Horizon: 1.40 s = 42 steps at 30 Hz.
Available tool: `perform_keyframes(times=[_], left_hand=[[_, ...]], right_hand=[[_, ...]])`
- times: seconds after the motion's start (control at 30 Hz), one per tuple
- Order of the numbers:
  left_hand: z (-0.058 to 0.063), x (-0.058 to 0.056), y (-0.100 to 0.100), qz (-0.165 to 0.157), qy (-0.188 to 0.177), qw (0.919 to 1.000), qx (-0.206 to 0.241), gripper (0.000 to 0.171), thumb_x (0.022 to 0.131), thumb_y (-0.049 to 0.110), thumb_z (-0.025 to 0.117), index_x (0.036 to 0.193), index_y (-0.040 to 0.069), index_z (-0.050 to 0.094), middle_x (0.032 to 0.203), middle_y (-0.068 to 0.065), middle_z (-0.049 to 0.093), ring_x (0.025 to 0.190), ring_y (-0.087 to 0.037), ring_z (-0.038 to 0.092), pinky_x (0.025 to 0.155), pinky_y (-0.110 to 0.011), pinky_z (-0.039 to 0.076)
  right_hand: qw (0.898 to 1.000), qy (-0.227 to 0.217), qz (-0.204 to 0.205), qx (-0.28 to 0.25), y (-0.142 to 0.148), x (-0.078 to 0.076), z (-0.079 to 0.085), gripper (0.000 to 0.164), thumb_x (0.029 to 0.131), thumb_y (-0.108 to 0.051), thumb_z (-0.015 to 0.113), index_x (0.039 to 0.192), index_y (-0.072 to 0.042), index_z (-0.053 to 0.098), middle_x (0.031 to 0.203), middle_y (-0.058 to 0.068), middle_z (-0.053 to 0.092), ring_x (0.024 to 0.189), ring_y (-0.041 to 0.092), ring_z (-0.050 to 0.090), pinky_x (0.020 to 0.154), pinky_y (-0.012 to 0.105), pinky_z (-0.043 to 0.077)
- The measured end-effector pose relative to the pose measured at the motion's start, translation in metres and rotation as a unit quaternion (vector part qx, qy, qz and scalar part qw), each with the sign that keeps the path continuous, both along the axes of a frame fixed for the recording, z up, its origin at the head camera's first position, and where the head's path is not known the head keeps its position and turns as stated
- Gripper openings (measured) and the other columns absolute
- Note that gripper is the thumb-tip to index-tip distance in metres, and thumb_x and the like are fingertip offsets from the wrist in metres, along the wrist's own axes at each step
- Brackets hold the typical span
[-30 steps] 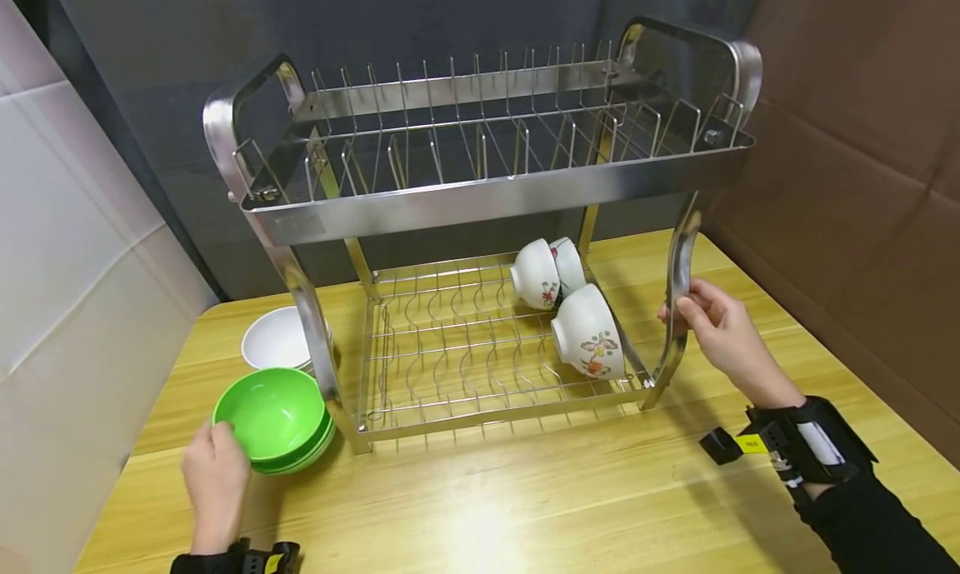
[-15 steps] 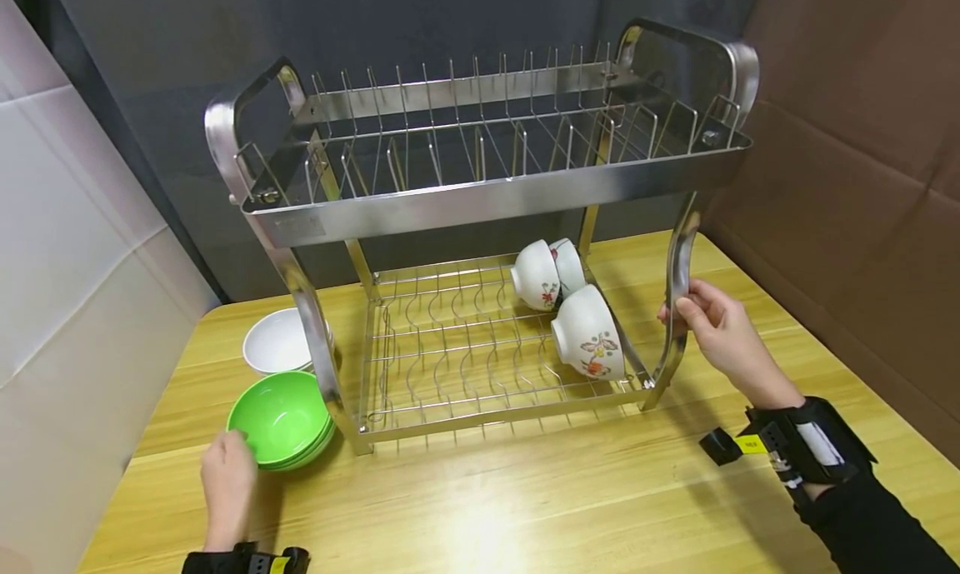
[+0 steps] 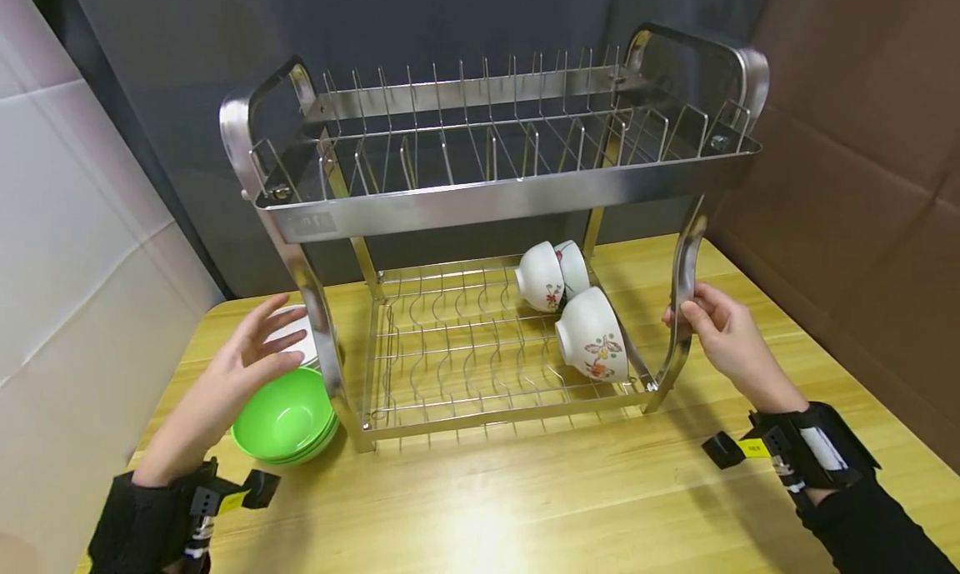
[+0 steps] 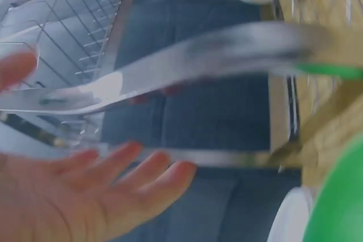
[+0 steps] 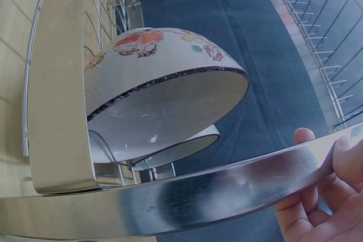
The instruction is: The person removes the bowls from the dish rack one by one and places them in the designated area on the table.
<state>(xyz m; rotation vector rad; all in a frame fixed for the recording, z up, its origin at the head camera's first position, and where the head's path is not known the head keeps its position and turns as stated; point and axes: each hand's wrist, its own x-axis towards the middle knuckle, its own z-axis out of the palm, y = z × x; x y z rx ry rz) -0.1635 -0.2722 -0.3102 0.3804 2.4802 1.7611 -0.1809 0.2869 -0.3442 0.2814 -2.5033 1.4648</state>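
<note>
My right hand (image 3: 718, 334) grips the right front leg (image 3: 686, 262) of a two-tier metal dish rack (image 3: 510, 201), the thumb in front and the fingers behind. My left hand (image 3: 228, 374) holds nothing; its fingers are spread above the stacked green bowls (image 3: 288, 416) and in front of a white bowl (image 3: 303, 334), most of which it hides. Both bowl stacks stand on the table left of the rack. On the lower tier's right side, a large flowered bowl (image 3: 592, 336) lies on its side, with two smaller ones (image 3: 538, 276) behind it.
The upper tier carries upright wire dividers (image 3: 491, 153). A dark curtain (image 3: 465, 24) hangs behind the wooden table (image 3: 510, 507). A pale cloth (image 3: 82, 224) stands on the left, a brown one (image 3: 862, 174) on the right.
My left hand has let go of the green bowls, which settled as one stack, and has moved up and forward with fingers spreading. My right hand keeps its grip on the leg.
</note>
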Motion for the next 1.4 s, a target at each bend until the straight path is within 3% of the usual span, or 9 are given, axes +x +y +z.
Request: perform_keyframes(times=[0.1,0.17,0.43,0.73,0.83,0.97,1.03,1.17,1.4], left_hand=[[0.010,-0.015,0.004,-0.072,-0.032,0.9969,-0.009,0.078,0.108,0.012,0.056,0.170,0.003,0.009,0.163,-0.026,0.042,0.131,-0.008,0.063,0.095,-0.013,0.055],[0.013,-0.021,0.006,-0.085,-0.039,0.9955,-0.011,0.074,0.108,0.012,0.058,0.167,-0.001,0.016,0.151,-0.017,0.057,0.115,0.006,0.066,0.094,-0.020,0.059],[0.023,-0.032,0.017,-0.038,-0.068,0.9947,-0.068,0.037,0.107,0.016,0.065,0.136,-0.005,0.054,0.112,0.009,0.075,0.102,0.003,0.070,0.086,-0.024,0.062],[0.021,-0.037,0.018,-0.034,-0.079,0.9954,-0.043,0.018,0.104,0.008,0.066,0.121,0.002,0.063,0.098,0.016,0.073,0.093,0.000,0.071,0.081,-0.025,0.063],[0.021,-0.038,0.020,-0.029,-0.082,0.9954,-0.040,0.016,0.105,0.010,0.066,0.120,0.005,0.064,0.098,0.015,0.072,0.092,0.000,0.071,0.081,-0.025,0.063],[0.021,-0.037,0.020,-0.028,-0.081,0.9956,-0.037,0.015,0.105,0.008,0.064,0.120,0.006,0.063,0.098,0.015,0.072,0.093,-0.001,0.070,0.081,-0.026,0.063],[0.021,-0.036,0.020,-0.028,-0.083,0.9954,-0.038,0.016,0.106,0.009,0.064,0.121,0.006,0.062,0.099,0.015,0.072,0.093,-0.001,0.069,0.081,-0.027,0.063],[0.021,-0.036,0.020,-0.030,-0.089,0.9949,-0.037,0.018,0.106,0.011,0.064,0.123,0.006,0.061,0.100,0.014,0.072,0.095,-0.002,0.069,0.082,-0.026,0.063],[0.021,-0.035,0.021,-0.028,-0.089,0.9949,-0.038,0.028,0.106,0.010,0.063,0.131,-0.001,0.057,0.100,0.014,0.071,0.095,-0.002,0.070,0.083,-0.026,0.062]], right_hand=[[1.000,-0.001,-0.001,0.000,0.000,0.000,-0.001,0.019,0.114,-0.011,0.043,0.127,-0.001,0.054,0.096,-0.031,0.067,0.086,-0.007,0.064,0.077,0.010,0.051],[1.000,-0.001,-0.001,0.000,0.000,0.000,-0.001,0.019,0.114,-0.012,0.043,0.127,-0.003,0.055,0.096,-0.032,0.067,0.086,-0.007,0.064,0.077,0.010,0.051],[1.000,-0.005,-0.003,0.002,-0.001,0.001,0.000,0.021,0.114,-0.012,0.043,0.128,0.000,0.054,0.095,-0.033,0.066,0.087,-0.007,0.064,0.078,0.010,0.051],[0.999,0.001,-0.006,0.033,-0.002,-0.001,0.005,0.028,0.113,-0.007,0.044,0.132,0.013,0.052,0.094,-0.033,0.066,0.086,-0.011,0.063,0.076,0.008,0.051],[0.995,-0.001,-0.015,0.096,-0.004,0.000,0.015,0.033,0.112,-0.003,0.045,0.138,0.017,0.048,0.106,-0.002,0.076,0.092,0.006,0.071,0.078,0.016,0.056],[0.983,0.034,-0.060,0.172,-0.016,0.008,0.038,0.056,0.106,0.001,0.055,0.153,0.017,0.030,0.134,0.043,0.051,0.113,0.049,0.060,0.094,0.049,0.054],[0.974,0.090,-0.087,0.190,-0.026,0.013,0.045,0.064,0.101,0.003,0.063,0.155,0.015,0.030,0.137,0.042,0.046,0.116,0.058,0.050,0.093,0.061,0.045],[0.956,0.177,-0.091,0.216,-0.050,0.020,0.046,0.063,0.092,0.008,0.074,0.147,0.010,0.044,0.129,0.035,0.053,0.111,0.051,0.053,0.088,0.053,0.043],[0.973,0.027,-0.018,0.228,-0.077,0.010,0.028,0.072,0.098,-0.004,0.073,0.154,0.012,0.031,0.142,0.040,0.049,0.121,0.057,0.056,0.096,0.068,0.051]])
